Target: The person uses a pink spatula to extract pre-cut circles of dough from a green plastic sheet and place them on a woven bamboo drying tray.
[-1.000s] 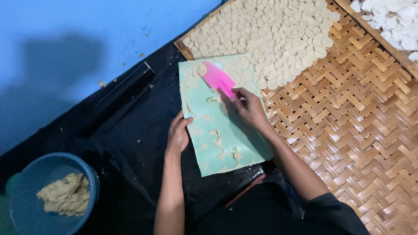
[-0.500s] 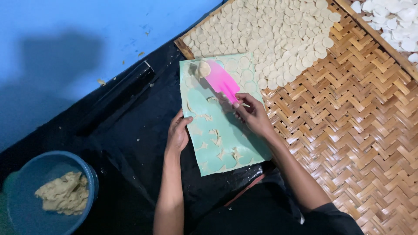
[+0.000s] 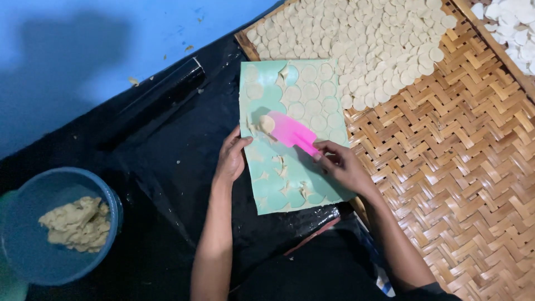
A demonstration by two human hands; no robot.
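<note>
Pink flat plastic scraper [image 3: 292, 132], one item, lying low on a pale green rectangular mat [image 3: 267, 189]; long axis runs diagonally, the broad blade end toward the upper left, the narrow end toward the lower right. Right hand [image 3: 343, 166]: fingers pressed together, pinching the scraper's lower-right end, so the tool reaches up and left from the fingertips. Small cream dough round [image 3: 267, 124]: sits at the blade's far edge, touching it. Left hand [image 3: 231, 159]: fingers together and flat, pressing the mat's left edge, just beside the blade end. Mat contents: rows of cut cream dough discs [image 3: 310, 91] in the upper half; thin leftover dough scraps [image 3: 281, 167] in the lower half. Woven bamboo tray [image 3: 473, 167]: right of the mat, its upper part covered with overlapping dough rounds; cut off at the top and right. Black plastic sheet [image 3: 167, 167]: under the mat. Black rolling pin [image 3: 153, 100]: dark on dark, hard to make out. Blue round bowl [image 3: 58, 223]: lower left, holding lumpy dough, partly cut off.
</note>
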